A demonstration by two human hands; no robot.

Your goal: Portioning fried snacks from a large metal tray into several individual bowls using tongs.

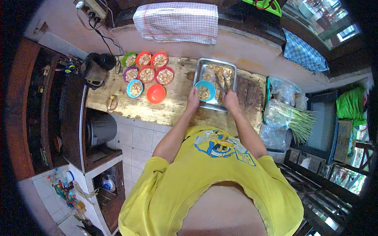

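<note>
My left hand (193, 98) grips the rim of a turquoise bowl (210, 98), holding it over the near left corner of a rectangular metal tray (201, 72). Pale chopped food pieces (204, 92) lie in that bowl. In my right hand (230, 100) is a pair of metal tongs (220, 82), its arms apart and its tips among more of the same pieces (217, 70) in the tray. To the left, several small bowls in green, orange, red, purple and blue hold similar pieces, among them a blue bowl (128, 93). A stack of orange bowls (156, 93) stands near them.
The wooden table (177, 103) runs along a wall. A glass-like round object with a yellow part (111, 102) sits near its left edge. Bagged greens with long stalks (298, 118) lie at the right. A checked cloth (177, 22) hangs above, and cables (107, 39) hang at the back left.
</note>
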